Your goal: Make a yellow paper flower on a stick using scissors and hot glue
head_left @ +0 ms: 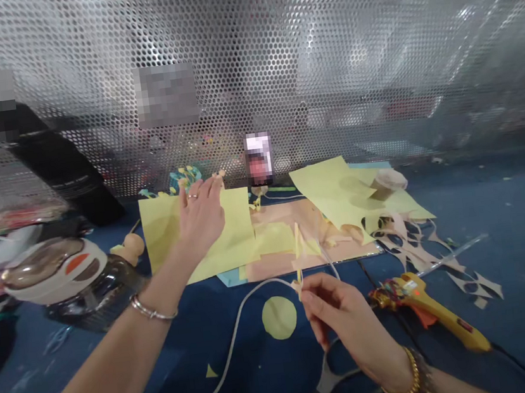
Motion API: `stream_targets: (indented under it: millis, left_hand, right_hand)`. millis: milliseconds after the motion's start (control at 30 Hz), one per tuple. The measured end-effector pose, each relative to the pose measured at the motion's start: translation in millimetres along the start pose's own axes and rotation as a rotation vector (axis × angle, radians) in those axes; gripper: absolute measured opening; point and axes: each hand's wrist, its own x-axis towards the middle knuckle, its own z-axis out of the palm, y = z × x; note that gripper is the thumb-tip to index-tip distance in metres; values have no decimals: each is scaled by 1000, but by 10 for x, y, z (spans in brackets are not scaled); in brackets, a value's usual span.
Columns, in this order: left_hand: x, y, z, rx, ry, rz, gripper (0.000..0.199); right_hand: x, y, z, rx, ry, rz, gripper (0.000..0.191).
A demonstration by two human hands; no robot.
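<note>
Scissors (326, 383) are lying closest to my feed, well in front of the peach card (269, 218). I'm seeing the right hand (349, 320) pinching a narrow yellow paper strip (297, 256) between thumb and fingertips, its grip closed on the strip's lower end just in front of the card. A yellow paper disc (279, 317) is sitting on the blue mat (511, 236) in front of the card, and a white cable (233, 347) is curving past it. A yellow hot glue gun (424, 310) is resting right of the card, beside a cut-paper chain (422, 247). The left hand (201, 220) is spreading wide over a yellow paper sheet (162, 234) left of the card, gripping nothing I can make out; I can't tell whether its fingers are touching the sheet. A white-and-orange craft punch (54, 270) is sitting farther left of the card. A tape roll (387, 181) is lying on yellow sheets beyond the card's right side, and a perforated metal screen (246, 64) is standing beyond the card.
</note>
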Motion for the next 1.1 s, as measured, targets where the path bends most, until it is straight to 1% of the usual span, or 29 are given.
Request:
stream_targets:
  millis: [67, 133, 233, 333, 467, 600, 733, 833, 900, 967, 1000, 1033, 1067, 1100]
  left_hand:
    - [138, -41, 60, 67, -16, -31, 51]
    - [224, -71, 94, 105, -27, -39, 48]
    - [292, -114, 70, 136, -9, -54, 45]
    - [341, -176, -22, 164, 82, -104, 42]
    - [405, -278, -142, 178, 210, -121, 37]
    - [408, -335, -153, 185, 233, -149, 38]
    - [323, -330, -101, 217, 238, -154, 38]
    - [274, -335, -110, 194, 250, -163, 38]
    - [265, -335, -153, 135, 257, -170, 37]
    - [248, -294, -208, -14, 264, -189, 37]
    - [222, -244, -233, -124, 258, -200, 38]
    - [176, -170, -253, -286, 246, -224, 38]
    - [106, -70, -267, -508, 189, -242, 38]
    - [10, 53, -275, -592, 130, -229, 37]
  right_hand:
    - [1, 5, -9, 0, -4, -4, 24]
    - [3, 8, -15, -6, -5, -4, 23]
    - [8, 4, -16, -7, 3, 3, 24]
    - [10, -3, -12, -2, 6, 9, 24]
    - [8, -2, -7, -8, 3, 2, 23]
    - [11, 1, -5, -20, -2, 4, 25]
    - [5, -11, 11, -29, -6, 20, 27]
    - [-11, -28, 34, -29, -10, 41, 27]
    - [-21, -42, 44, -20, -18, 52, 28]
    - [-24, -63, 45, -6, -25, 61, 28]
    - [-22, -79, 44, 3, -27, 65, 28]
    - [-17, -100, 43, 15, -26, 71, 28]
    - [-8, -126, 44, 29, -24, 78, 28]
    - [6, -158, 46, 42, -21, 86, 28]
